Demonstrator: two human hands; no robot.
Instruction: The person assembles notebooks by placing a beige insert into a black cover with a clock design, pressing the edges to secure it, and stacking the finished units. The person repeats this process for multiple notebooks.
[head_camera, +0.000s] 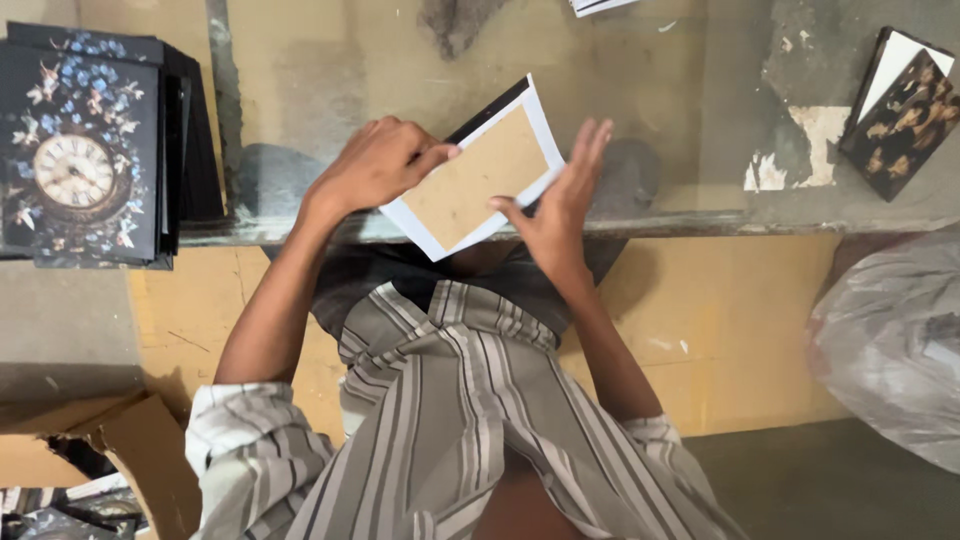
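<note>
A flat rectangular panel (478, 170), brown cardboard with a white paper border and a dark printed edge at its far side, is held tilted over the front edge of the glass-topped table (700, 215). My left hand (375, 165) grips its left edge, thumb pressing on the white border. My right hand (560, 205) holds the right edge, thumb on the board's face and fingers spread upward behind it. Both forearms come up from my striped shirt.
A stack of dark floral prints with a clock face (85, 150) lies at the left of the table. A dark covered book-like piece (900, 110) sits at the far right. A grey plastic bag (895, 350) is on the floor right; torn cardboard (120, 450) lower left.
</note>
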